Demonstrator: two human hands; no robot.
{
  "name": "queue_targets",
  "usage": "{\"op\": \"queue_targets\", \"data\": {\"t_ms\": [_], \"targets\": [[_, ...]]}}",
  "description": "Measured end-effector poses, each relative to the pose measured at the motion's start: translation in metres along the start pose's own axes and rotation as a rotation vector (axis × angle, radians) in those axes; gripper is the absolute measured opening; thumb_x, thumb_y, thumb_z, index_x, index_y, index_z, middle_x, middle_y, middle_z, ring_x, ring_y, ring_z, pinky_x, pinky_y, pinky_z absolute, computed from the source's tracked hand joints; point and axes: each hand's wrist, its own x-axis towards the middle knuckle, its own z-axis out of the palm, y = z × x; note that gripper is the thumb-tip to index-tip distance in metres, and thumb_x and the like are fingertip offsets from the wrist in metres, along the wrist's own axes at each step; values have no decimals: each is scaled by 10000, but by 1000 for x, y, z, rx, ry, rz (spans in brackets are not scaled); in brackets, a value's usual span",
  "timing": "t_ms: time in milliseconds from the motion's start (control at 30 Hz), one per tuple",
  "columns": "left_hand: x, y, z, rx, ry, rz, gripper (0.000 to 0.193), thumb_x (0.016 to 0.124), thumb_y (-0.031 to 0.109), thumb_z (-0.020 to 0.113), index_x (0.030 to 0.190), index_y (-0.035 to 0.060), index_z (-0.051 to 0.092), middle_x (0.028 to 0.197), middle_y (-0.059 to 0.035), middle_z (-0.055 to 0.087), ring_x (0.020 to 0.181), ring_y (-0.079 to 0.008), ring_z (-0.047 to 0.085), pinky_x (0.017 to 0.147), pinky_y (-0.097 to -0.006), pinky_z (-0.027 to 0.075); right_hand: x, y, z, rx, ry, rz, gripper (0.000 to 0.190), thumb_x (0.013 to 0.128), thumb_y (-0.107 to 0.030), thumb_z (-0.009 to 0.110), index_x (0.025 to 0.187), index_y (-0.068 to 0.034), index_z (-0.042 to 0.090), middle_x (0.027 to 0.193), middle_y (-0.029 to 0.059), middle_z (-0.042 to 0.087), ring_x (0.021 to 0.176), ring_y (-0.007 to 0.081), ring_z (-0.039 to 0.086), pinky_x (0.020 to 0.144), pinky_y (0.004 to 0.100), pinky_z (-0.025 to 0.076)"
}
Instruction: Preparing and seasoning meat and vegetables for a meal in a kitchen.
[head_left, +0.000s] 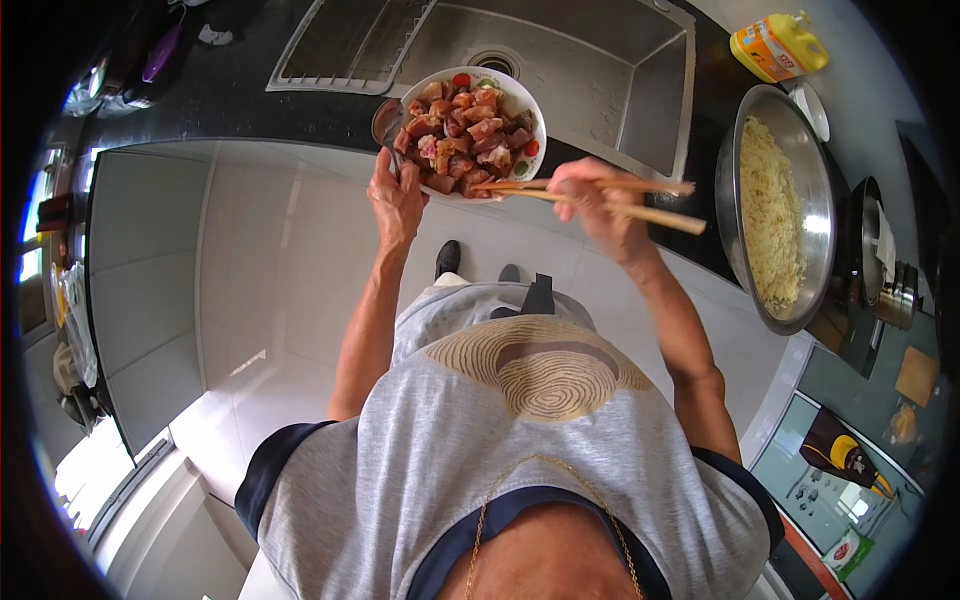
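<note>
A white bowl (538, 112) with a red and green pattern holds chunks of raw meat (480, 131). My left hand (396, 195) grips its near left rim and also a metal spoon (386, 124), whose rounded end lies beside the bowl's left edge. The fingers under the bowl are partly hidden. At the bowl's right, my right hand (596, 206) is closed on a pair of wooden chopsticks (645, 212). Their tips reach the meat at the near rim; whether they pinch a piece, I cannot tell.
Beyond the bowl is a steel sink (555, 67) with a wire rack (345, 45) at its left. A large steel basin (814, 262) of pale, crumbly food stands on the right counter. Behind it are a yellow pump bottle (780, 46), a white dish (811, 111) and a pan (870, 240).
</note>
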Motion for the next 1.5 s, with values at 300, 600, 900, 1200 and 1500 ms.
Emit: {"op": "queue_targets", "data": {"t_ms": [300,600,900,1200,1500], "targets": [[2,-3,-2,-6,-24,8,458,764,119,457,1170,-80,387,554,-57,504,472,-94,492,402,-241,449,15,26,-5,-37,219,24,235,854,-184,523,811,40,575,687,68,589,504,103,548,467,196,438],[2,-4,-2,-3,-34,14,430,775,116,443,1159,-72,398,550,-67,512,443,-97,482,384,-236,402,27,20,3,-216,225,-117,219,851,-197,526,822,15,570,626,60,577,508,105,563,468,215,452],[0,-4,1,-9,20,9,470,782,118,446,1199,-79,358,554,-61,503,454,-92,477,390,-235,414,10,11,12,-221,143,-53,162,834,-165,549,843,-5,571,722,66,596,550,103,561,480,211,462],[4,-8,-2,-43,-43,26,424,785,113,449,1160,-77,388,582,-47,509,484,-79,477,403,-227,442,31,31,12,-220,198,-85,225,864,-221,504,875,-4,564,621,38,549,522,86,521,461,212,430],[2,-6,1,-26,-2,25,411,789,111,452,1151,-76,394,545,-44,494,450,-79,466,375,-230,404,23,29,8,-102,240,21,279,859,-234,514,792,32,559,670,52,571,484,97,537,457,196,425]]}}
